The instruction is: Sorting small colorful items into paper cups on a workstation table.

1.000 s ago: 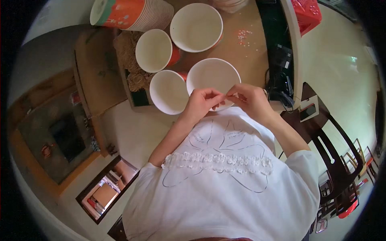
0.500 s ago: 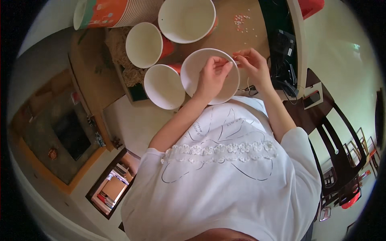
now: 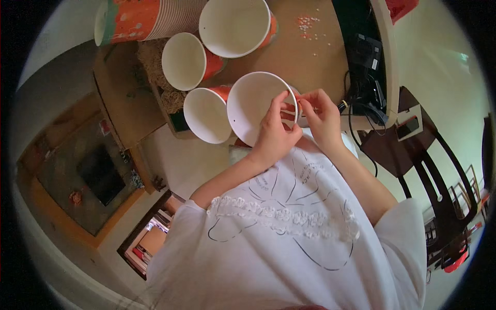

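Note:
A white-lined paper bucket (image 3: 253, 106) with an orange outside stands at the near edge of the brown table (image 3: 320, 51). My left hand (image 3: 276, 129) grips its near rim, thumb inside the wall. At the same rim, on its right side, my right hand (image 3: 320, 116) pinches something small and thin; what it is cannot be made out. The fingertips of both hands almost meet at the rim.
Three more open paper buckets (image 3: 206, 113) (image 3: 185, 61) (image 3: 235, 26) stand to the left and behind. A lying stack of nested cups (image 3: 150, 20) is at the far left. Small white beads (image 3: 307, 26) lie scattered on the table. Black cables and a device (image 3: 367, 67) sit right, a dark chair (image 3: 429, 170) beyond.
Both hands went forward from my chest to the nearest bucket. The left hand has taken hold of its rim and the right hand has come to the rim beside it.

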A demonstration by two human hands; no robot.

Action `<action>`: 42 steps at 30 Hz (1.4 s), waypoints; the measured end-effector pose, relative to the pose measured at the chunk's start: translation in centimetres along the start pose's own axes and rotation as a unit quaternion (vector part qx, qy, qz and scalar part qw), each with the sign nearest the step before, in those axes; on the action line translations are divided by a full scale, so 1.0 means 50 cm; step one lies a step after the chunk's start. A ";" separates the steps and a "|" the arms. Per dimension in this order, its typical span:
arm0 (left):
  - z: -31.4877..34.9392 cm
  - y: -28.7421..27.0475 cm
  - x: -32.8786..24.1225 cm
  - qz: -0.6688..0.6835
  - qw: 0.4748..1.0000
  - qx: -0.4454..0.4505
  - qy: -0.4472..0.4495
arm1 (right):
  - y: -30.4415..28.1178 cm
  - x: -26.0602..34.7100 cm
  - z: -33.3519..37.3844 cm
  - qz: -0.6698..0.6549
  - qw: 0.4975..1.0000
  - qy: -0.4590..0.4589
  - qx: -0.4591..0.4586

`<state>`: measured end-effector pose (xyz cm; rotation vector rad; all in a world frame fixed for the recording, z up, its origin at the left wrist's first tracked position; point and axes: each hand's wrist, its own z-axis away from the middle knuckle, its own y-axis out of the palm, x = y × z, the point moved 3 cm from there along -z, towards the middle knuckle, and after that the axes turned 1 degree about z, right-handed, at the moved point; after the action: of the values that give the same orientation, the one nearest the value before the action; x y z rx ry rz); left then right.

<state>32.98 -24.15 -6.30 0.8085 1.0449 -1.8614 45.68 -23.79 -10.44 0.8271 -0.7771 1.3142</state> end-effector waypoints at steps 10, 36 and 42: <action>0.008 -0.023 -0.018 0.157 0.986 -0.049 -0.012 | 0.045 0.032 -0.004 -0.079 0.996 -0.047 -0.019; 0.003 -0.025 -0.023 0.214 0.973 0.091 -0.012 | 0.007 0.045 0.003 0.092 0.973 -0.209 -0.027; -0.041 -0.020 0.013 -0.094 0.991 -0.053 0.076 | 0.003 0.018 -0.009 0.117 0.976 -0.184 -0.019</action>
<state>32.09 -22.25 -7.41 0.8233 1.3453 -1.9048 45.64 -22.93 -9.88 0.9854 -1.2188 1.3645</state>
